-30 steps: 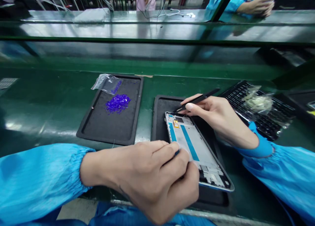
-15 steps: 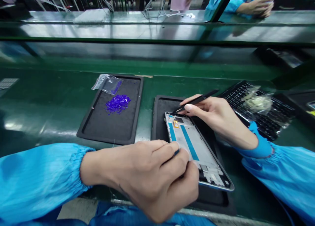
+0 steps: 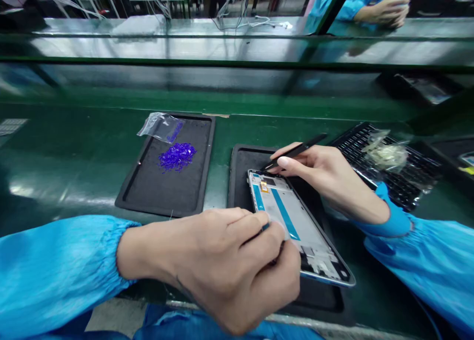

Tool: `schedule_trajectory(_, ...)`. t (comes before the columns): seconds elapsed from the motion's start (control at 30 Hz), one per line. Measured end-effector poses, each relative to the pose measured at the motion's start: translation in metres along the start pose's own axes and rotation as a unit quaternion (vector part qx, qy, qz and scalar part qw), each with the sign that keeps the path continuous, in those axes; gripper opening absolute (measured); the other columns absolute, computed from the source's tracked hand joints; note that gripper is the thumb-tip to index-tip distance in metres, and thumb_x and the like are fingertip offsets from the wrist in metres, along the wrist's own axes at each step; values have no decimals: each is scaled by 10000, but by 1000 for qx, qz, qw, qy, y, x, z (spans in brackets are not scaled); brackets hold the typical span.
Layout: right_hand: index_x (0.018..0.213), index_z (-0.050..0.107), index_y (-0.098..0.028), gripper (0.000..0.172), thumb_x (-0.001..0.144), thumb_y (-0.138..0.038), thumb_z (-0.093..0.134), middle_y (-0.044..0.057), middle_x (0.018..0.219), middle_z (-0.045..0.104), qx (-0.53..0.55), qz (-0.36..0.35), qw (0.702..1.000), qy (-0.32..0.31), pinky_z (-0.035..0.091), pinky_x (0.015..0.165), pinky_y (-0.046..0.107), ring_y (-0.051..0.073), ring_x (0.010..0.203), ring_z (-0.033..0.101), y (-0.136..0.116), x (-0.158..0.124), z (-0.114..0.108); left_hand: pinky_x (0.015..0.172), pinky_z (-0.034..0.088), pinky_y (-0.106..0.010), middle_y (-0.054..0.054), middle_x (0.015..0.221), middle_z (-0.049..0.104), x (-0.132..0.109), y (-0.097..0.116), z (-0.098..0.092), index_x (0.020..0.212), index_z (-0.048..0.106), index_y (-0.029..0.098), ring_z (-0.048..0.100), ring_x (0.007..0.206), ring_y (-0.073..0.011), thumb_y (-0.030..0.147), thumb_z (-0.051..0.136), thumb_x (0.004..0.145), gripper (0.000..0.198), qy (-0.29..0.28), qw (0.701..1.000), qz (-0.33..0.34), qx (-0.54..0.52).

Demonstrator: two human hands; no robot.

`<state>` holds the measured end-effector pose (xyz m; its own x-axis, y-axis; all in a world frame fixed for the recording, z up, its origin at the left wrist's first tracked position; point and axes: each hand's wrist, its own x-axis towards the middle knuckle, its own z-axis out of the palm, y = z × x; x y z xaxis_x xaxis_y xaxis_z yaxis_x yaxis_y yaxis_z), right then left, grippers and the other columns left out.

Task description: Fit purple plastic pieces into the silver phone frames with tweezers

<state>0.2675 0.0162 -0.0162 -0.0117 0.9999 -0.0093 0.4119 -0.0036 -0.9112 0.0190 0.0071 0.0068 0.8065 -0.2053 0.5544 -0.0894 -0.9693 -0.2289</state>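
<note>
The left hand (image 3: 218, 263) obscures part of the left edge of the phone frame (image 3: 307, 226), concealing the contact beneath. The tip of the slim black tool (image 3: 305, 146) is too small to resolve against the frame's far end. The upper picture edge truncates the co-worker (image 3: 342, 6) in blue.

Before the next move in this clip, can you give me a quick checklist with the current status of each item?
1. Right hand holding the slim black tool: ok.
2. Left hand holding the left edge of the phone frame: ok.
3. Tool's tip touching the frame's far end: cannot tell; it is close, but contact is too small to see.
4. Frame lying flat on the right tray: cannot tell; the left hand hides much of the near side.
5. Purple pieces heaped inside the left tray: ok.
6. Clear bag fully inside the left tray: not ok; it overhangs the far left corner.
</note>
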Motion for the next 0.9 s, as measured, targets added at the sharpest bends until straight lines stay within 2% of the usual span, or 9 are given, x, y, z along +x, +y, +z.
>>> schedule_trajectory(0.4, 897, 743, -190, 346, 810, -524, 761, 58, 901, 778, 1, -13, 1000, 4, 629, 769, 331, 226, 831, 762, -1, -2, 1, 643, 644, -304, -116, 895, 782, 1, 1, 0, 971, 750, 61, 745, 769, -214, 199, 531, 970, 259, 9, 1000, 2, -5)
schedule_trajectory(0.6, 893, 748, -196, 355, 815, -542, 747, 57, 901, 777, -16, -27, 1000, 2, 621, 794, 356, 230, 827, 753, -3, -4, 2, 659, 638, -296, -124, 899, 780, 1, 0, 2, 986, 752, 70, 745, 783, -210, 216, 523, 974, 272, 6, 1000, -1, -4)
schedule_trajectory(0.8, 878, 751, -225, 273, 854, -496, 727, 36, 926, 763, -40, -31, 994, 94, 605, 735, 348, 213, 778, 728, 3, -14, 2, 735, 651, -339, -162, 951, 783, -10, 14, 16, 1073, 753, 56, 768, 856, -262, 283, 556, 979, 315, -11, 997, 66, 34)
schedule_trajectory(0.9, 841, 754, -240, 243, 881, -473, 702, 34, 917, 767, -69, -37, 992, 103, 592, 754, 357, 223, 811, 722, 4, -18, 5, 790, 649, -359, -174, 1003, 780, -15, 21, 24, 1093, 751, 64, 771, 899, -272, 285, 536, 991, 325, -32, 994, 92, 53)
